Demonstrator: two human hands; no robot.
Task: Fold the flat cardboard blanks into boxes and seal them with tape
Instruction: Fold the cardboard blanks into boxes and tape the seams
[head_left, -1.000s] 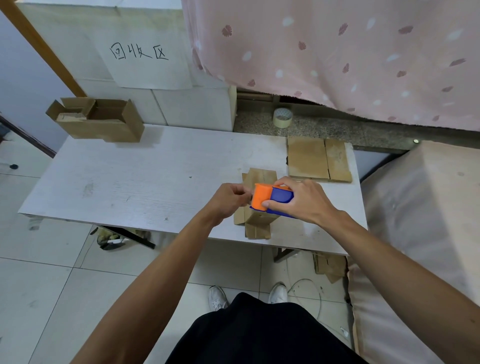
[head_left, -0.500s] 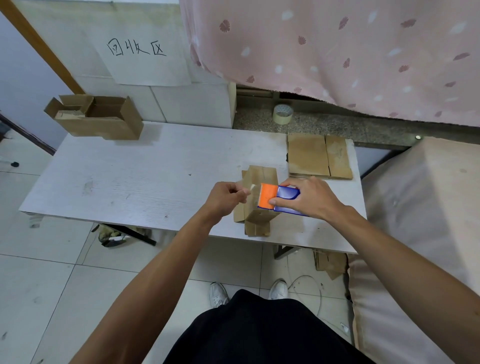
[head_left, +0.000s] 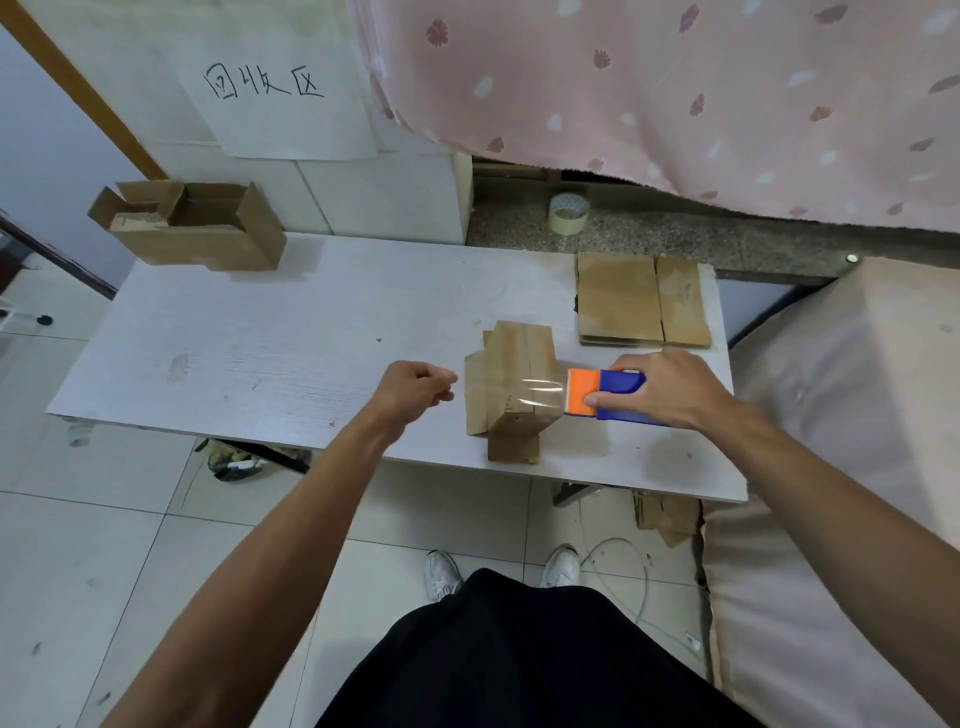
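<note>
Cardboard boxes (head_left: 511, 384) (head_left: 197, 228) two; flat blanks (head_left: 644, 299) perhaps two; tape dispenser (head_left: 615, 387) one.

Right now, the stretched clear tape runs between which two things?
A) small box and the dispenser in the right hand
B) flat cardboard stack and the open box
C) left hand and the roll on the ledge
A: the clear tape spans from the small box to the dispenser gripped by the right hand; the left hand is curled, apart from both.
</note>
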